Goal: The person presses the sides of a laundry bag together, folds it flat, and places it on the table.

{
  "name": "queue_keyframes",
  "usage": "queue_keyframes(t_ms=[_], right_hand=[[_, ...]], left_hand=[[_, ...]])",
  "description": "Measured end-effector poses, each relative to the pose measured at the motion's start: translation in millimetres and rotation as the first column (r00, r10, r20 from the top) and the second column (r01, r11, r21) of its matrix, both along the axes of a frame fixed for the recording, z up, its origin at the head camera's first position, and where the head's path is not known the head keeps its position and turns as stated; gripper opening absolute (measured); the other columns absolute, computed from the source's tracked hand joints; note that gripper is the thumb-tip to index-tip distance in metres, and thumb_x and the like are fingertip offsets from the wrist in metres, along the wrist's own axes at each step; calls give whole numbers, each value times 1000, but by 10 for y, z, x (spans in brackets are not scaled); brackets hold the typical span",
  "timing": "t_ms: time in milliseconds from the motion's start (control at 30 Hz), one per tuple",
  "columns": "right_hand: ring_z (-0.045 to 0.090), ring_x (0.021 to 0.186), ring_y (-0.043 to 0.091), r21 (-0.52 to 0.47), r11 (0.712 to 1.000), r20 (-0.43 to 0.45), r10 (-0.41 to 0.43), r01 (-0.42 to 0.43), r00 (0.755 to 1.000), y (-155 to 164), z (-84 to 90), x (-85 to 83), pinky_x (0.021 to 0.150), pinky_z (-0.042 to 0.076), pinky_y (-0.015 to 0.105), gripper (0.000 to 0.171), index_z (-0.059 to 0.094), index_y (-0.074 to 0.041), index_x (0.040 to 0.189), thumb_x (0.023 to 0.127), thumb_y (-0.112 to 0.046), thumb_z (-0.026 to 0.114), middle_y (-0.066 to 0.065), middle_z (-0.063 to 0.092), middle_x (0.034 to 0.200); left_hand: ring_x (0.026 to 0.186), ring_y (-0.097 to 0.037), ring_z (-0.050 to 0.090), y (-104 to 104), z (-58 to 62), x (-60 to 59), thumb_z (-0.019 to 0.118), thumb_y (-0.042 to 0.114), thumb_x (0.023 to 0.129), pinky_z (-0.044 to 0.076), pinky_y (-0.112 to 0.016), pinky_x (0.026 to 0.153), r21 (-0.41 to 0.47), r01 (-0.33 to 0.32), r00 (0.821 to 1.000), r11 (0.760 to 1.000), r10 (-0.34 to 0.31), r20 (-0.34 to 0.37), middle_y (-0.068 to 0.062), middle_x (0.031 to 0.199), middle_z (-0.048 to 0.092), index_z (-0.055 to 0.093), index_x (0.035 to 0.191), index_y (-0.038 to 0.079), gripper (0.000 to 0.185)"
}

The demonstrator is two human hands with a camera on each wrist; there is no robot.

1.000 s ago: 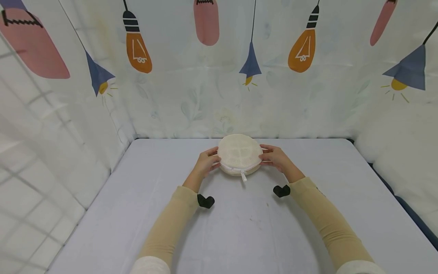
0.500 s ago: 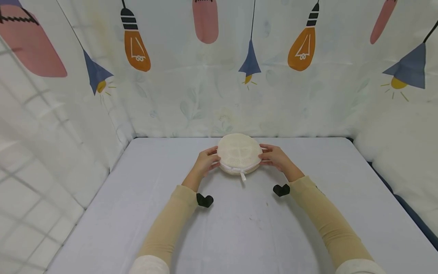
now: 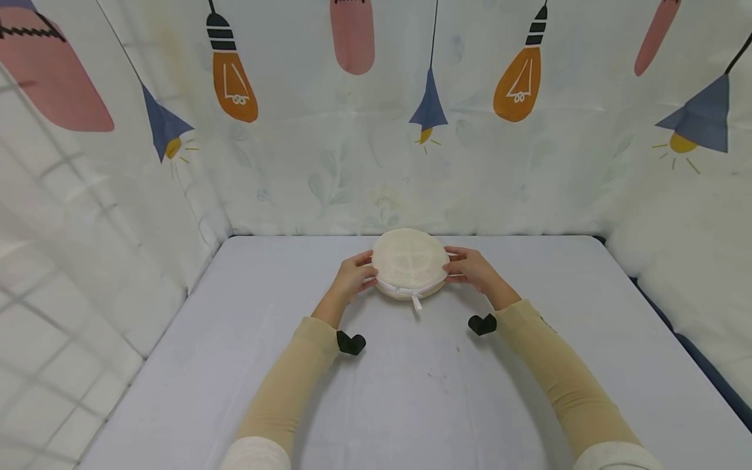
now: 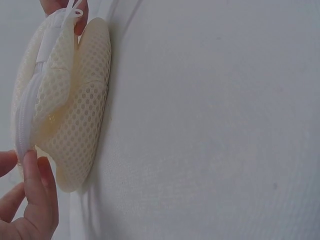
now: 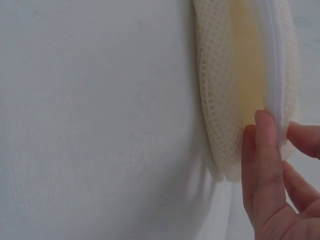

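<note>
A round cream mesh laundry bag (image 3: 410, 260) with a white zipper (image 4: 30, 112) is at the far middle of the table, its zip pull (image 3: 416, 302) hanging toward me. My left hand (image 3: 352, 277) pinches the bag's left edge, thumb and fingertips at the zipper band. On the opposite side my right hand (image 3: 474, 269) pinches the right edge in the same way. In the right wrist view, the right fingers (image 5: 267, 165) lie along the white zipper band (image 5: 272, 60). Below that band, the bag's mesh underside (image 4: 82, 125) sits close over the table.
A white cloth covers the table (image 3: 405, 405), whose back edge runs just behind the bag. Fabric curtains (image 3: 376, 163) printed with lamps and bulbs stand around the back and sides. Black heart-shaped pieces (image 3: 351, 343) stick out at both sleeve cuffs.
</note>
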State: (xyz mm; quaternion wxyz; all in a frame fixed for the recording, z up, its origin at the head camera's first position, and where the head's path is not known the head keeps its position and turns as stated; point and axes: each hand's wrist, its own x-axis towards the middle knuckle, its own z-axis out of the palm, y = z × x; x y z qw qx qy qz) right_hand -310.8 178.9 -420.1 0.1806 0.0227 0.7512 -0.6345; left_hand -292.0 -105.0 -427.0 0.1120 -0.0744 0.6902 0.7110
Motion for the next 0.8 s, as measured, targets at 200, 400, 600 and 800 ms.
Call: queue_keyframes(t_ms=[200,400,600,800], right_hand=[[61,111,27,24,1000,5,-2,2,1000,-25,-1,-16,90,58,33,67,32,-2,160,100,3,60,26,43,153],[63,107,26,43,999,7,-5,5,1000,-23,-1,-21,90,58,34,66,33,-2,160,99,3,61,26,43,153],[64,104,25,69,998,3,-9,8,1000,-27,-15,-40,89,58,34,65,36,-1,158,98,3,62,26,45,151],[63,106,26,81,997,3,-8,7,1000,-37,1,-21,90,58,35,65,36,-1,158,98,3,62,26,45,151]], left_hand=[[112,-25,58,-1,10,-6,58,-6,96,53,-36,100,-12,-1,1000,1000,1,0,-14,152,46,45,156,8,62],[114,-26,58,-12,-2,-21,58,-6,97,51,-39,103,-11,8,1000,1000,-8,6,-15,154,45,44,156,8,63],[110,-25,58,-8,-21,-35,58,-7,96,54,-38,99,-21,7,1000,1000,-7,-6,-15,151,47,45,156,10,64],[107,-24,58,-11,-32,-44,59,-7,95,55,-36,96,-28,10,1000,1000,-11,-5,-14,152,46,47,155,12,64]])
